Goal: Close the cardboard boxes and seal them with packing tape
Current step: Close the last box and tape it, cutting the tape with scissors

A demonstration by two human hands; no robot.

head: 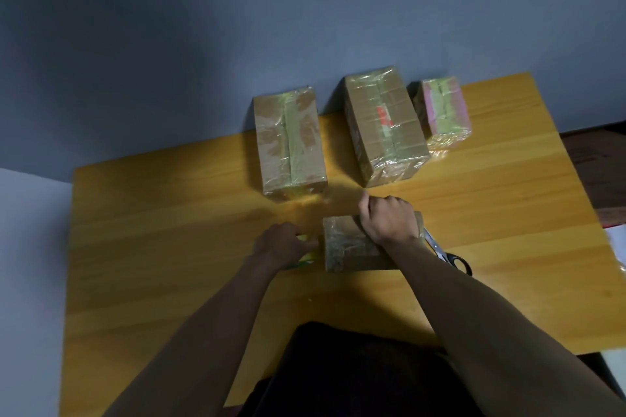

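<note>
A small cardboard box (pixel 349 247), partly covered in clear tape, lies on the wooden table (pixel 169 247) in front of me. My right hand (pixel 389 218) rests on its top with curled fingers gripping the far edge. Just left of the box, my left hand (pixel 284 242) grips a yellow-green roll of packing tape (pixel 306 257), mostly hidden under the fingers. Three taped boxes stand farther back: a brown one (pixel 289 142) at the left, a larger one with a red mark (pixel 384 125) in the middle, and a small pink-and-green one (pixel 443 110) at the right.
Scissors with black handles (pixel 447 256) lie right of the small box, partly under my right wrist. A wall runs behind the table. Dark furniture (pixel 596 159) and white paper (pixel 618 240) sit past the table's right edge.
</note>
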